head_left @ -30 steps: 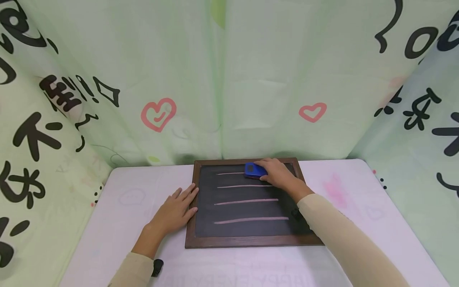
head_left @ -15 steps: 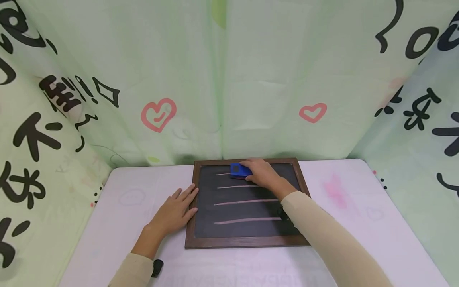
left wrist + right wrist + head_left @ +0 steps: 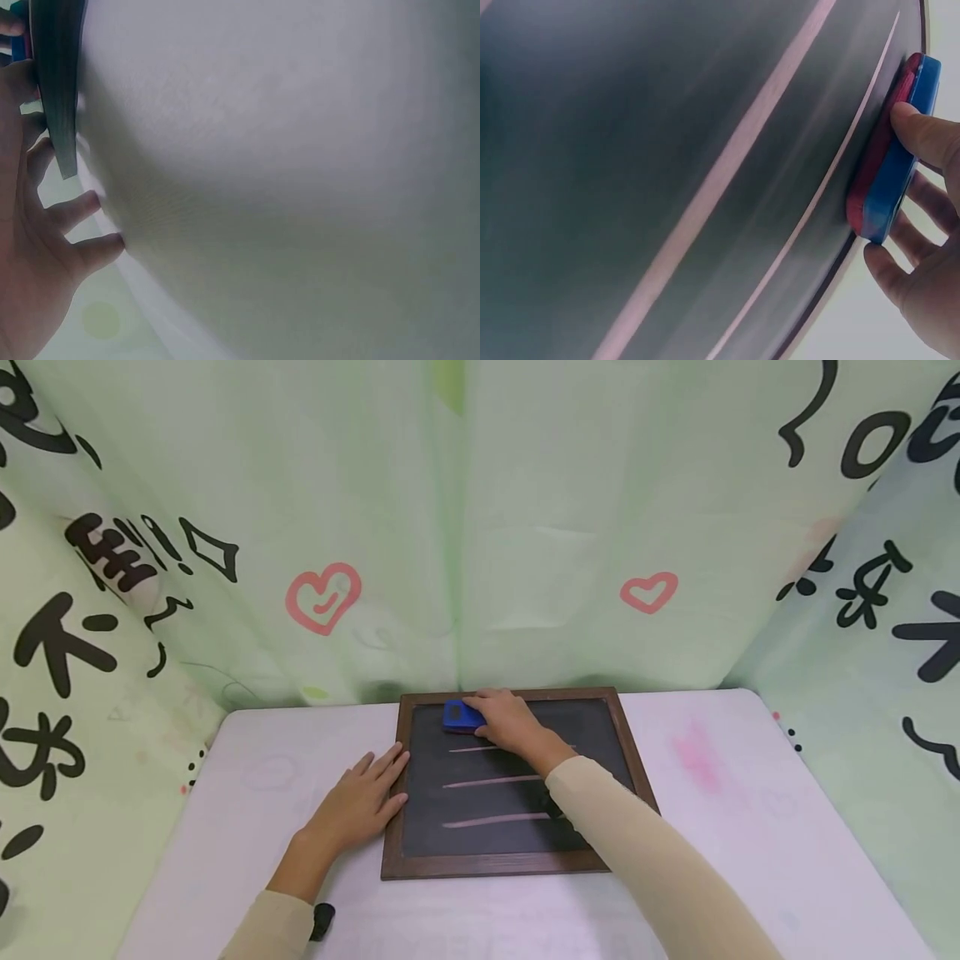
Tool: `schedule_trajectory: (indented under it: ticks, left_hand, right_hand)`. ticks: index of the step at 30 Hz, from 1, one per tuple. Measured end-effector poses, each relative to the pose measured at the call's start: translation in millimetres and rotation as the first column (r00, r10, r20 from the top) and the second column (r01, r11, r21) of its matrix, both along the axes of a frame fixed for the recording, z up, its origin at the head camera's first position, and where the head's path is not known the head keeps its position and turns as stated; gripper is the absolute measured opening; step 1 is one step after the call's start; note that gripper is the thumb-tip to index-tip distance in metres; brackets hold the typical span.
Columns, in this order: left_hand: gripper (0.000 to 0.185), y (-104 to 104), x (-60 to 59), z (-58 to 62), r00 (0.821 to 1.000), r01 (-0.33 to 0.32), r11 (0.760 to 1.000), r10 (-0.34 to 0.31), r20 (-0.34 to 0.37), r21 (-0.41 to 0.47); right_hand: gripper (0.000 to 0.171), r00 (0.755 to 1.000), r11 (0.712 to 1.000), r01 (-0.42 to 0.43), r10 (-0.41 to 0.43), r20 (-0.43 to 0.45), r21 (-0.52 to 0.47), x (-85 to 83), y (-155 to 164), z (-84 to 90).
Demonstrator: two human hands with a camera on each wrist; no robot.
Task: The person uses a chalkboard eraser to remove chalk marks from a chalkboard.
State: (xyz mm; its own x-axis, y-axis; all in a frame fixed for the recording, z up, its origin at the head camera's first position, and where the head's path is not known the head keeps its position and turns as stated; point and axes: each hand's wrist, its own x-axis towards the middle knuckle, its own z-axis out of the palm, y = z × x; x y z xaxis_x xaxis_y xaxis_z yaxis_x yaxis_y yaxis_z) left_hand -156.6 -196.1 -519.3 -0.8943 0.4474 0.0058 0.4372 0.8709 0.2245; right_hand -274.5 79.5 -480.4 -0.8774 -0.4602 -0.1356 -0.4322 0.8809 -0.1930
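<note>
A small blackboard (image 3: 495,866) in a brown wooden frame lies on the table. My right hand (image 3: 513,727) grips a blue blackboard eraser (image 3: 457,717) near the board's upper left corner. In the right wrist view the eraser's red pad (image 3: 874,165) faces the board, with my thumb on one long side and fingers on the other. Below the eraser run three pink chalk lines (image 3: 487,782), partly covered by my right arm. My left hand (image 3: 356,806) rests at the board's left edge, fingers extended, some fingertips touching the frame and others on the tabletop in the left wrist view.
A white cloth covers the table (image 3: 262,827), with a faint pink patch on its right. Pale green curtains (image 3: 540,568) with hearts and black lettering hang behind and on both sides. The board lies close to the table's back edge.
My right hand has slid the eraser leftward along the top chalk line, and that line no longer shows. My left hand keeps its place on the frame. The head view has shifted slightly.
</note>
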Motion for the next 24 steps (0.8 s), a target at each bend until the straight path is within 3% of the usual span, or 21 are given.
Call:
schedule_trajectory:
  ticks: [13,24]
  left_hand:
    - [0.065,0,-1.8,-5.3,1.000,-0.001,1.000,0.001,-0.017,-0.004]
    - [0.063,0,-1.2,-4.5,1.000,-0.003,1.000,0.003,-0.021,0.002]
  right_hand:
    - [0.062,0.999,0.998,-0.024,0.025,-0.020,0.055,6.9,-49,2.6]
    - [0.060,1.000,0.999,-0.009,0.010,-0.022,0.031,8.4,-55,1.3]
